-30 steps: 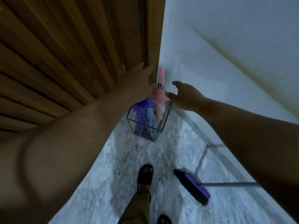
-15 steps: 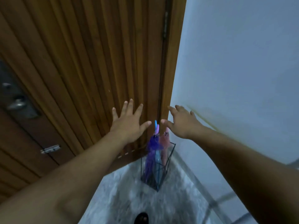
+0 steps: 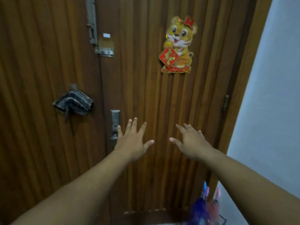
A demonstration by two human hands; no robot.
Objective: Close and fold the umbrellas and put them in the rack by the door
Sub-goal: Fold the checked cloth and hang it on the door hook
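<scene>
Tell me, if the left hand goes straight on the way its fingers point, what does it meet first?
Most likely the wooden door. The left hand is open, fingers spread and pointing at the panel just right of the metal lock plate. Nothing shows between them, though depth is unclear.

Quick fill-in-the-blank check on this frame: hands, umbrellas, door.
1. Both the left hand and the right hand hold ____.
2. The umbrellas show at the bottom ____ corner of the view.
3. The sticker on the door shows a ____.
4. Each hand's fingers are ____.

Missing words: nothing; right; tiger; spread
</scene>
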